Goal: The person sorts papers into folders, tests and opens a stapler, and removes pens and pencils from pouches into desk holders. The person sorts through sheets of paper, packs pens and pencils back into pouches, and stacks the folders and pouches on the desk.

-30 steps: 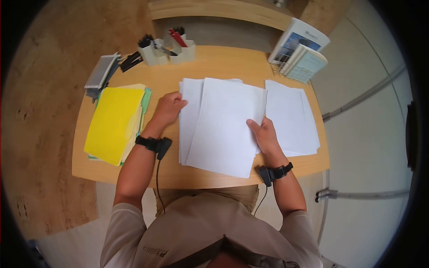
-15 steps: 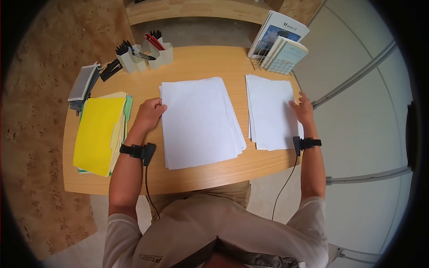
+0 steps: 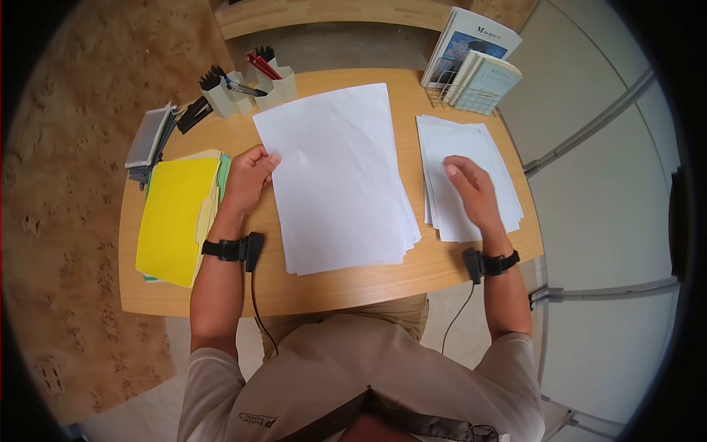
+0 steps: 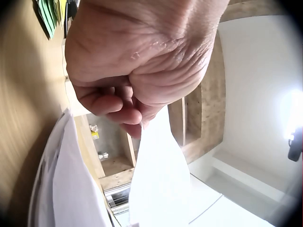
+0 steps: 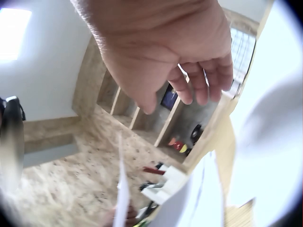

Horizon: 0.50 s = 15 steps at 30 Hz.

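Head view, left hand [image 3: 249, 177]: pinching the sheet [image 3: 335, 147] at its left edge, thumb on top, fingers curled beneath.
Sheet: white, raised at its far end above the middle stack [image 3: 409, 237], slanting toward the table's far edge; in the left wrist view, rising from the pinch and standing apart from a pile of paper lower down.
Middle stack: lying near the middle of the table [image 3: 346, 293], close to the near edge, layers slightly fanned at the right.
Right hand [image 3: 473, 193]: over the right stack [image 3: 495, 177], gripping nothing; in the right wrist view, fingers loosely bent and a little spread, tips touching no paper.
Right stack: lying near the table's right edge, sheets unevenly squared.
Yellow folder [image 3: 175, 221]: lying near the table's left edge, on top of cream and green folders [image 3: 223, 180].
Pouches [image 3: 149, 136]: piled at the far left corner, behind the yellow folder.
Pen holders [image 3: 276, 92]: standing close to the far edge, left of centre, with black and red pens inside.
Books [image 3: 482, 55]: leaning upright in a wire rack [image 3: 436, 94] at the far right corner, behind the right stack.
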Each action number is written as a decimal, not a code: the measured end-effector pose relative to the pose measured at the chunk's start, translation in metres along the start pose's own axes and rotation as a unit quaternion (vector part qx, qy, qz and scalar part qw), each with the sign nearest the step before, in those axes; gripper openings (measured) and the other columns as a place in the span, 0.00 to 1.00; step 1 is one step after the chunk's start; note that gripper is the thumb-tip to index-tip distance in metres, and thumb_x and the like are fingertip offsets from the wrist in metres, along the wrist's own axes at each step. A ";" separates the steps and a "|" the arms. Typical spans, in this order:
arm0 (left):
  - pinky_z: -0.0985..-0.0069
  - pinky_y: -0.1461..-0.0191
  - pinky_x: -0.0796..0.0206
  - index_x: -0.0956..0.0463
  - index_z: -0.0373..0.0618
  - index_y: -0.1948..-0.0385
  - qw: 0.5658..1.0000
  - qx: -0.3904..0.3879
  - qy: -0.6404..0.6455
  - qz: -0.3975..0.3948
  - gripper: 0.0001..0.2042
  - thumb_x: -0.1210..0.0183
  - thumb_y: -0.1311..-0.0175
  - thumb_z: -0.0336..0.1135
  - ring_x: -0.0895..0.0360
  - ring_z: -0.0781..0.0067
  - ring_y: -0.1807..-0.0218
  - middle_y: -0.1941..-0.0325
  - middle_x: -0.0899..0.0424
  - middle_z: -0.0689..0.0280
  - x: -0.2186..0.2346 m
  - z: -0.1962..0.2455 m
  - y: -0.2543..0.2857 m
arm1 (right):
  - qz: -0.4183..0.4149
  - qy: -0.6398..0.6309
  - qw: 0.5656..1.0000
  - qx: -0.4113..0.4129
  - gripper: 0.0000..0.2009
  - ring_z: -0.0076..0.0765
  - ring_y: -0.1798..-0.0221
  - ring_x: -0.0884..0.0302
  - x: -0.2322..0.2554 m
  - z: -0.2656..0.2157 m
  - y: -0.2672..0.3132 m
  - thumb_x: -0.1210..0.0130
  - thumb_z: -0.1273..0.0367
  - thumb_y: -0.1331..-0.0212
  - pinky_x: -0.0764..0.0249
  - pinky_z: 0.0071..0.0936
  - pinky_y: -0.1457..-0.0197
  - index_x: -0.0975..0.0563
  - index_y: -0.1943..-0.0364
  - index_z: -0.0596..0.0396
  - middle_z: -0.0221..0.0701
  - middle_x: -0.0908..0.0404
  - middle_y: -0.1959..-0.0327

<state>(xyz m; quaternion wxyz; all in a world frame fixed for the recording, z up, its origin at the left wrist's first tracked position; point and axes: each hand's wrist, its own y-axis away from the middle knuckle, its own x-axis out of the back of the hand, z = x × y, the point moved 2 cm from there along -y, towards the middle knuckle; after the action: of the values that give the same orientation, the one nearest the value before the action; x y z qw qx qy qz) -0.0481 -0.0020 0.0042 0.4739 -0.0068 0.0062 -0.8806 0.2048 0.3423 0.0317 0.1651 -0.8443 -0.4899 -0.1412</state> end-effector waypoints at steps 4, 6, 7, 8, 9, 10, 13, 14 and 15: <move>0.86 0.67 0.42 0.19 0.41 0.62 0.999 0.006 -0.043 -0.021 0.06 0.39 0.27 0.33 0.35 0.89 0.72 0.74 0.24 0.78 -0.015 0.001 0.005 | -0.097 -0.172 0.979 -0.060 0.25 0.20 0.50 0.20 -0.062 -0.032 0.017 0.34 0.66 0.34 0.25 0.22 0.43 0.27 0.37 0.60 0.28 0.16 0.51; 0.86 0.67 0.42 0.19 0.41 0.63 0.998 0.007 -0.049 -0.042 0.06 0.39 0.28 0.34 0.35 0.88 0.72 0.74 0.24 0.77 -0.020 -0.001 0.007 | -0.052 -0.150 0.984 -0.080 0.17 0.18 0.60 0.22 -0.082 -0.017 0.016 0.33 0.69 0.36 0.25 0.20 0.54 0.21 0.47 0.62 0.26 0.14 0.59; 0.85 0.67 0.41 0.19 0.41 0.63 0.997 0.009 -0.055 -0.056 0.07 0.39 0.28 0.34 0.34 0.88 0.72 0.74 0.23 0.77 -0.022 0.001 0.008 | -0.039 -0.062 0.993 -0.089 0.13 0.16 0.63 0.23 -0.082 -0.013 0.010 0.33 0.69 0.35 0.25 0.20 0.58 0.19 0.51 0.62 0.25 0.14 0.62; 0.85 0.67 0.41 0.19 0.41 0.63 0.997 0.008 -0.055 -0.058 0.07 0.39 0.28 0.34 0.34 0.88 0.72 0.74 0.23 0.77 -0.025 0.003 0.008 | 0.000 -0.098 0.993 -0.065 0.11 0.15 0.64 0.24 -0.076 -0.013 0.007 0.34 0.70 0.35 0.26 0.19 0.61 0.18 0.54 0.62 0.25 0.14 0.65; 0.85 0.67 0.41 0.20 0.41 0.65 0.996 0.028 -0.057 -0.060 0.07 0.38 0.28 0.35 0.33 0.87 0.72 0.74 0.23 0.76 -0.026 0.005 0.009 | 0.037 -0.135 0.989 -0.040 0.08 0.14 0.66 0.25 -0.070 -0.013 0.002 0.35 0.71 0.34 0.27 0.19 0.63 0.17 0.57 0.62 0.24 0.15 0.68; 0.84 0.68 0.40 0.20 0.41 0.66 0.995 0.049 -0.059 -0.059 0.08 0.37 0.29 0.35 0.32 0.86 0.73 0.75 0.23 0.75 -0.024 0.007 0.010 | 0.023 -0.172 0.983 -0.063 0.07 0.13 0.67 0.25 -0.055 0.003 -0.008 0.37 0.72 0.32 0.27 0.18 0.64 0.17 0.56 0.61 0.24 0.15 0.67; 0.82 0.66 0.38 0.20 0.41 0.64 0.982 0.058 -0.172 -0.051 0.09 0.37 0.30 0.38 0.30 0.84 0.71 0.74 0.22 0.74 0.006 -0.025 -0.004 | 0.067 -0.138 0.986 -0.069 0.09 0.17 0.66 0.21 0.005 0.014 -0.025 0.40 0.72 0.31 0.23 0.20 0.61 0.18 0.53 0.63 0.28 0.13 0.63; 0.82 0.66 0.38 0.20 0.41 0.64 0.983 0.058 -0.171 -0.045 0.09 0.37 0.30 0.38 0.30 0.84 0.71 0.74 0.22 0.74 0.010 -0.027 -0.004 | 0.068 -0.118 0.988 -0.073 0.11 0.19 0.64 0.20 0.025 0.018 -0.028 0.40 0.72 0.32 0.22 0.20 0.58 0.19 0.51 0.65 0.31 0.13 0.61; 0.78 0.66 0.36 0.20 0.40 0.64 0.964 0.039 -0.262 -0.011 0.12 0.34 0.32 0.40 0.29 0.80 0.71 0.74 0.21 0.71 0.013 -0.028 -0.003 | 0.066 -0.100 0.990 -0.073 0.12 0.21 0.62 0.19 0.045 0.035 -0.033 0.39 0.71 0.33 0.22 0.21 0.57 0.20 0.50 0.65 0.32 0.13 0.60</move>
<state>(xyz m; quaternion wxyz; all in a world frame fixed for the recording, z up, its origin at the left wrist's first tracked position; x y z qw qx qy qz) -0.0586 -0.0114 -0.0233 0.4489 -0.2188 -0.1527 -0.8528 0.2003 0.4080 0.0226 0.0617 -0.8942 -0.4360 -0.0799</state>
